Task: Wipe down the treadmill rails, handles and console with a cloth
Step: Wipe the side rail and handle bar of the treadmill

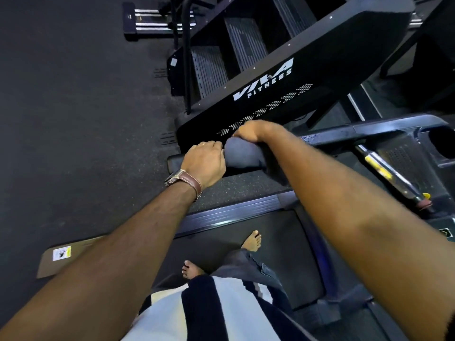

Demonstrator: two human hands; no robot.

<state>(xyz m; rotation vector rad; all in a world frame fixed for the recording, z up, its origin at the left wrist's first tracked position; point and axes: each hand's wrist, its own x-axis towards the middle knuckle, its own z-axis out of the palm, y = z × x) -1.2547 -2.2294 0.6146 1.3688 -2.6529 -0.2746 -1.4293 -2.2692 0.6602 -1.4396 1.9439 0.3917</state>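
Bunching over the end of a black handrail, the grey cloth sits between both hands near the centre of the view. The left hand, at 9 o'clock of the cloth, has its grip curled shut against the cloth's edge and the rail; a brown-strapped watch circles that wrist. The right hand, at 12 o'clock of the cloth, has its grip clamped on the cloth's top fold. At 3 o'clock lies the treadmill console, with a spray bottle lying across it. At 6 o'clock, bare feet stand on the treadmill belt. Behind the hands, at 1 o'clock, a black stair-climber panel reads "VIVA FITNESS". A yellow warning sticker at 8 o'clock is too small to read.
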